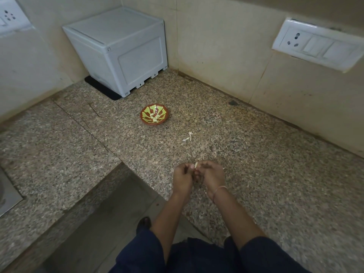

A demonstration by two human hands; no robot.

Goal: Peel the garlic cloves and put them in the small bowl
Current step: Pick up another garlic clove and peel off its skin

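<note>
1. Head view: both hands are together over the near tabletop (256, 164), close to its front edge.
2. Left hand (182, 179): fingers curled, grip pinching a clove (196, 164) from the left.
3. Right hand (211, 177): fingers curled, grip on the same clove from the right; there is a thin bangle (219, 191) on the wrist.
4. The clove is a pale sliver sticking up between the fingertips of both hands; I can't tell how much skin is left on it.
5. Bowl (155, 124) – red-brown with a yellow-green pattern – sits upright mid-tabletop, well apart from the hands, with a few peeled cloves (154, 117) inside.
6. Peel scraps (188, 136) lie on the tabletop between the bowl and the hands, nearer the bowl's right.
7. Grey box (118, 50) is in the back corner on a black mat (102, 88), and there is a socket plate (317, 44) on the right wall.
</note>
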